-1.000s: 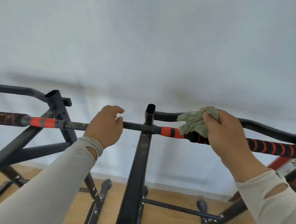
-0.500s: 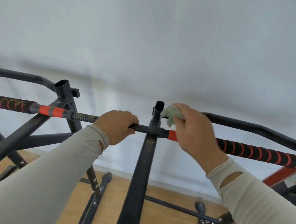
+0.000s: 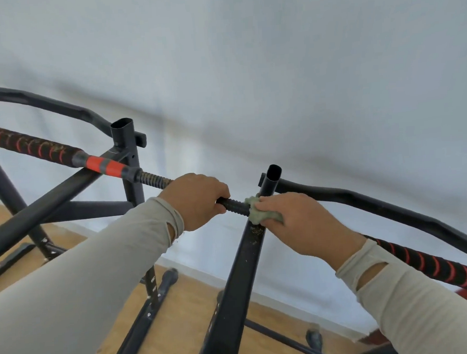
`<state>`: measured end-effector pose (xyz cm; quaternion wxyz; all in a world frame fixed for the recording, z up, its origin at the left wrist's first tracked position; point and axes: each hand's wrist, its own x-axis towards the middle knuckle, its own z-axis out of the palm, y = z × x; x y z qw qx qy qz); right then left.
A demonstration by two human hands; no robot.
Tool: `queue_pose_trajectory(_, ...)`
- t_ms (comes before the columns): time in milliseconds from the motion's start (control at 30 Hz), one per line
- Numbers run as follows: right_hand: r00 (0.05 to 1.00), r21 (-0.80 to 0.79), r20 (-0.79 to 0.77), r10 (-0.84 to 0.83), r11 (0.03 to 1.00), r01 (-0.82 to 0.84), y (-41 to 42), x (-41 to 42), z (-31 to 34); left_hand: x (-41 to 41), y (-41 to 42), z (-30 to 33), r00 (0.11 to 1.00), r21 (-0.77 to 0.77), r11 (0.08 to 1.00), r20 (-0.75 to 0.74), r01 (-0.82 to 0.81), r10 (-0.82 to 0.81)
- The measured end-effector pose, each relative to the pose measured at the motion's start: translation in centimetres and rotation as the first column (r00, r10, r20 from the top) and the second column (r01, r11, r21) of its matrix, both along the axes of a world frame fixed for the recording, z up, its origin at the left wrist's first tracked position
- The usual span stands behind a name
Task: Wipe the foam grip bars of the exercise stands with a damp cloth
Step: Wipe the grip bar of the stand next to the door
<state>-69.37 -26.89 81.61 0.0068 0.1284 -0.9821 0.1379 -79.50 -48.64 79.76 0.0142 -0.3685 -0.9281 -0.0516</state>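
A long grip bar (image 3: 150, 179) runs from upper left to lower right across two black exercise stands. Its left foam grip (image 3: 31, 146) and right foam grip (image 3: 435, 270) are black with red stripes. My left hand (image 3: 197, 199) grips the threaded middle of the bar. My right hand (image 3: 300, 222) holds a pale green cloth (image 3: 259, 215) bunched around the bar where it meets the near stand's upright (image 3: 271, 184). The bar under my right hand is hidden.
The black frame of the left stand (image 3: 125, 150) rises behind the bar, and a slanted black strut (image 3: 239, 286) drops toward me. A bent black tube (image 3: 365, 207) runs behind the right grip. A white wall stands close behind; a wooden floor (image 3: 181, 330) lies below.
My right hand slid the cloth leftward along the bar, from the right foam grip to the junction at the upright. My left hand kept its grip on the threaded section.
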Motion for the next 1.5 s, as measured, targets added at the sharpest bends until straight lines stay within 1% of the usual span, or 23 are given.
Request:
queue_pose_trajectory(67,0.995,0.07,-0.061,-0.077,0.994,0.081,-0.5,-1.1,-0.7,-0.1,0.0,0.0,1.0,-0.004,1.0,-0.01,0.005,-0.005)
queue_pose_trajectory(133,0.986,0.115,-0.126,-0.105,0.986,0.12,-1.9,-2.3,-1.2,-0.2,0.0,0.1,1.0,0.002,1.0,-0.023,0.018,-0.017)
queue_pose_trajectory(267,0.986,0.032,-0.106,-0.13,0.991,0.134,-5.5,-3.6,-1.7,-0.4,-0.3,-0.4,0.999,0.041,0.999,-0.026,0.019,-0.018)
queue_pose_trajectory(333,0.989,0.013,-0.119,-0.087,0.996,0.089,-4.9,-3.0,-1.7,-0.6,-0.4,-0.6,1.0,0.059,0.998,-0.013,0.012,-0.011)
queue_pose_trajectory(400,0.99,0.0,-0.139,-0.025,1.0,0.025,-2.5,-2.0,-1.3,-0.8,-0.3,-0.5,1.0,0.038,0.999,-0.013,0.012,-0.012)
queue_pose_trajectory(500,0.995,-0.023,-0.083,-0.055,0.998,0.053,1.2,-0.9,-0.5,-0.8,-0.4,-0.2,1.0,0.039,0.999,0.015,0.016,-0.017)
queue_pose_trajectory(567,0.996,0.036,-0.069,-0.06,0.997,0.063,1.6,-0.4,-0.2,-0.8,-0.7,-0.3,0.999,0.061,0.998,0.037,0.03,-0.032)
queue_pose_trajectory(600,0.996,0.056,-0.071,-0.051,0.997,0.055,1.5,-0.3,-0.1,-0.8,-0.8,-0.3,0.998,0.082,0.996,0.057,0.033,-0.037)
queue_pose_trajectory(667,0.999,0.002,-0.022,-0.033,0.999,0.033,0.8,0.1,0.2,-0.9,-1.1,-0.6,0.993,0.143,0.989,0.114,0.027,-0.043)
queue_pose_trajectory(733,0.999,-0.042,0.042,0.034,0.999,-0.032,0.7,0.2,0.8,-1.0,-1.3,-0.7,0.985,0.195,0.981,0.169,0.008,-0.042)
queue_pose_trajectory(800,0.997,0.0,0.056,0.048,0.999,-0.048,1.3,-0.2,1.0,-1.0,-1.4,-0.7,0.977,0.227,0.974,0.211,-0.01,-0.039)
queue_pose_trajectory(867,1.0,0.075,-0.002,0.009,0.997,-0.009,1.5,-0.7,0.6,-0.9,-1.4,-0.7,0.972,0.269,0.963,0.232,-0.025,-0.039)
queue_pose_trajectory(967,0.989,0.141,-0.147,0.011,0.99,0.01,-0.3,-1.5,-0.4,-0.9,-1.5,-0.9,0.976,0.319,0.947,0.215,-0.033,-0.039)
queue_pose_trajectory(1067,0.976,0.145,-0.215,-0.024,0.988,0.057,-3.7,-3.1,-1.5,-1.0,-1.5,-1.4,0.981,0.363,0.931,0.19,-0.032,-0.041)
queue_pose_trajectory(1167,0.983,0.06,-0.168,-0.075,0.994,0.086,-6.1,-4.4,-2.2,-1.1,-1.6,-1.7,0.984,0.396,0.917,0.178,-0.049,-0.024)
queue_pose_trajectory(1200,0.986,0.036,-0.16,-0.055,0.997,0.061,-6.1,-4.5,-2.2,-1.1,-1.6,-1.8,0.983,0.394,0.918,0.18,-0.053,-0.021)
queue_pose_trajectory(1267,0.991,0.003,-0.125,0.04,0.999,-0.04,-4.6,-4.1,-1.9,-1.1,-1.6,-1.8,0.985,0.383,0.923,0.172,-0.04,-0.029)
queue_pose_trajectory(1300,0.989,0.014,-0.113,0.098,0.995,-0.097,-3.5,-3.7,-1.3,-1.2,-1.6,-1.7,0.986,0.379,0.925,0.163,-0.029,-0.036)
queue_pose_trajectory(1367,0.979,0.094,-0.094,0.178,0.981,-0.17,-0.8,-3.0,-0.1,-1.2,-1.7,-1.6,0.986,0.374,0.927,0.156,-0.008,-0.054)
queue_pose_trajectory(1433,0.983,0.174,-0.078,0.168,0.973,-0.153,1.9,-2.0,0.4,-1.5,-1.6,-1.6,0.986,0.353,0.935,0.15,0.009,-0.066)
queue_pose_trajectory(1500,0.99,0.177,-0.068,0.122,0.978,-0.108,3.2,-1.0,0.4,-1.9,-1.5,-1.7,0.99,0.321,0.947,0.132,0.012,-0.057)
